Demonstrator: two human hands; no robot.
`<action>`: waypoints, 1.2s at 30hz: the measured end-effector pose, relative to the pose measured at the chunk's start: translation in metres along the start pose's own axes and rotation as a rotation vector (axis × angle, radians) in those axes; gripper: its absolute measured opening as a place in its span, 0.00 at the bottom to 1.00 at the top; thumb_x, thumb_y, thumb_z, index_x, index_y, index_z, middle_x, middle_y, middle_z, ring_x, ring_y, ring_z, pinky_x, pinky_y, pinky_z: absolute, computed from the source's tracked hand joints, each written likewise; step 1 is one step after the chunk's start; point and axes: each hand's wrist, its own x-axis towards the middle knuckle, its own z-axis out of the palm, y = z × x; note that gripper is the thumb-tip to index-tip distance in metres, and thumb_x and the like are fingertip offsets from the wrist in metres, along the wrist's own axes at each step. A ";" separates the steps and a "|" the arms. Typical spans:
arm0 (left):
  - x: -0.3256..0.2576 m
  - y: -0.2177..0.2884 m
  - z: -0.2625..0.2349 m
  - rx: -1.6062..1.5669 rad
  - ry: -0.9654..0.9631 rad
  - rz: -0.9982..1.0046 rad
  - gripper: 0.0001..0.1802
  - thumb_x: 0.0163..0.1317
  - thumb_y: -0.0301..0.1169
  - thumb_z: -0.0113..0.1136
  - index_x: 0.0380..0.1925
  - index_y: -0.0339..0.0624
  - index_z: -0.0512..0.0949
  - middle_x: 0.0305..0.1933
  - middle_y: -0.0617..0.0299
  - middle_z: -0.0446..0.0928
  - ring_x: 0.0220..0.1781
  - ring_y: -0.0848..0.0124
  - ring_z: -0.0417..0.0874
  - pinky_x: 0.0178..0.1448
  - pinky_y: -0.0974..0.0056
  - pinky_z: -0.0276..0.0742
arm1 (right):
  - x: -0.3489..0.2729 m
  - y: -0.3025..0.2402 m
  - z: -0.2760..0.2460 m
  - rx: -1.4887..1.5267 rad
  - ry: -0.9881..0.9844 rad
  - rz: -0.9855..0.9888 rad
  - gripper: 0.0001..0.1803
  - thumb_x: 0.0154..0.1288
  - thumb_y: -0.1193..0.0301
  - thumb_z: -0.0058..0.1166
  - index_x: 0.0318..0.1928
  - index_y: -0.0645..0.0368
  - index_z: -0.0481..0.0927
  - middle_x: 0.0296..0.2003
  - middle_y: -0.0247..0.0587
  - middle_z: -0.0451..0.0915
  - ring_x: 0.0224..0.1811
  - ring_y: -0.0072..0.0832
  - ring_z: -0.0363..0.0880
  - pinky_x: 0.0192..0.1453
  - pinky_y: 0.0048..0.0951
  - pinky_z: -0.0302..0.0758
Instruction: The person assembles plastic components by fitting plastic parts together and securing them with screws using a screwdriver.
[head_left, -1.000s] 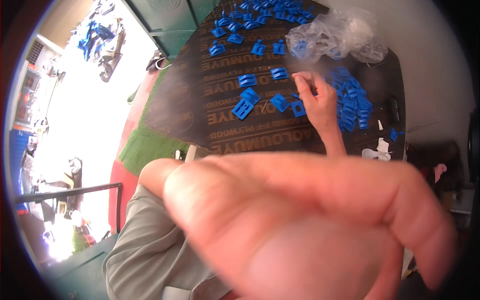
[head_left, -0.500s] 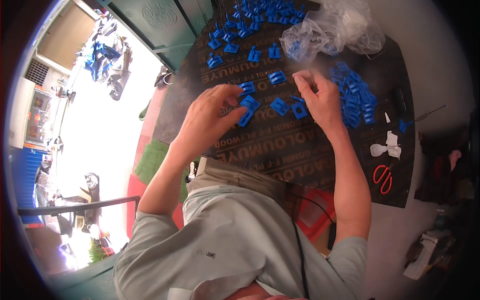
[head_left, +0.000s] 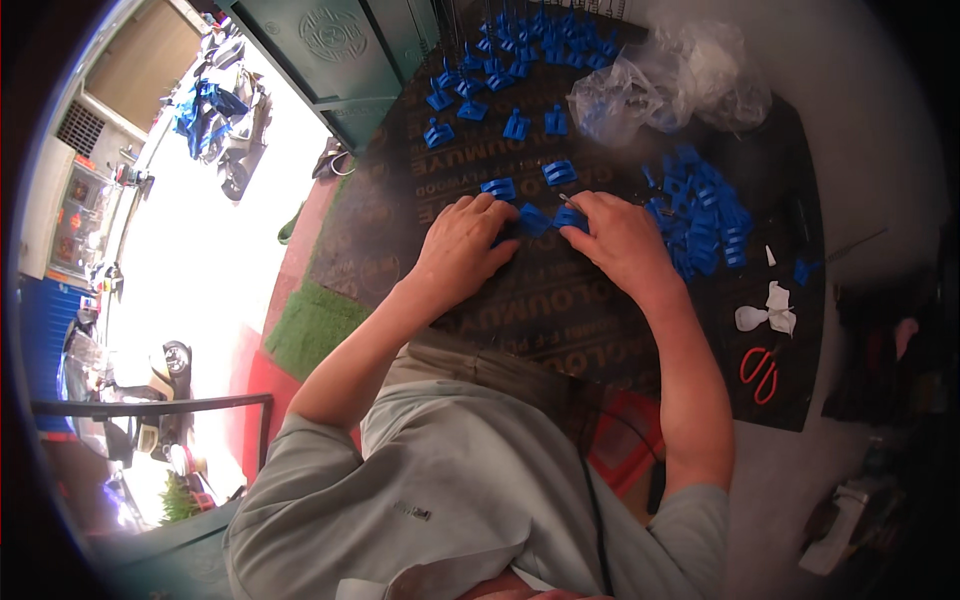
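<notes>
My left hand (head_left: 462, 243) and my right hand (head_left: 618, 238) rest side by side on a dark printed board (head_left: 520, 310). Between their fingertips lies a small blue plastic piece (head_left: 533, 219), which both hands touch. My right fingers close around another blue piece (head_left: 570, 216) with a thin pin at its top. Two more blue pieces (head_left: 558, 172) lie just beyond the hands. A heap of the same blue parts (head_left: 705, 215) sits right of my right hand.
Several blue parts (head_left: 500, 70) are set out in rows at the board's far end. Crumpled clear plastic bags (head_left: 670, 85) lie at the far right. Red-handled scissors (head_left: 760, 372) and white scraps (head_left: 765, 310) lie at the right edge. A green door (head_left: 340, 50) stands on the left.
A second ago my left hand was close to the camera and filled the view. It has dropped to the board and now meets my right hand over the blue pieces.
</notes>
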 end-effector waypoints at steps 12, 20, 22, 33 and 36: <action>0.003 0.013 -0.014 -0.016 -0.023 -0.029 0.23 0.67 0.37 0.73 0.60 0.43 0.82 0.49 0.55 0.80 0.55 0.54 0.82 0.63 0.51 0.78 | 0.005 0.028 -0.043 -0.029 0.307 0.259 0.18 0.80 0.59 0.62 0.56 0.61 0.85 0.36 0.45 0.88 0.38 0.39 0.90 0.44 0.43 0.83; -0.023 0.005 -0.048 0.057 -0.158 -0.098 0.29 0.66 0.37 0.74 0.64 0.42 0.78 0.54 0.52 0.76 0.61 0.50 0.80 0.67 0.50 0.77 | 0.000 0.045 -0.043 -0.153 0.267 0.430 0.14 0.84 0.65 0.52 0.55 0.63 0.84 0.52 0.50 0.89 0.56 0.49 0.88 0.60 0.48 0.83; -0.024 0.000 -0.048 0.024 -0.192 -0.128 0.27 0.66 0.35 0.73 0.63 0.41 0.78 0.53 0.51 0.76 0.61 0.49 0.81 0.66 0.49 0.77 | 0.000 0.044 -0.044 -0.217 0.235 0.430 0.14 0.84 0.66 0.52 0.56 0.63 0.84 0.53 0.50 0.89 0.57 0.49 0.88 0.61 0.48 0.83; -0.003 -0.004 -0.033 -0.045 -0.146 0.019 0.21 0.68 0.33 0.70 0.59 0.40 0.79 0.52 0.51 0.76 0.58 0.48 0.82 0.62 0.48 0.78 | -0.005 0.044 -0.052 -0.353 0.094 0.529 0.18 0.77 0.66 0.58 0.60 0.63 0.84 0.53 0.52 0.90 0.56 0.50 0.89 0.61 0.51 0.82; 0.003 0.011 -0.041 -0.027 -0.098 0.011 0.20 0.69 0.33 0.70 0.58 0.40 0.81 0.52 0.51 0.79 0.58 0.49 0.82 0.61 0.49 0.79 | -0.009 0.050 -0.051 -0.355 0.091 0.549 0.18 0.77 0.66 0.59 0.60 0.62 0.84 0.53 0.52 0.90 0.56 0.51 0.89 0.60 0.51 0.82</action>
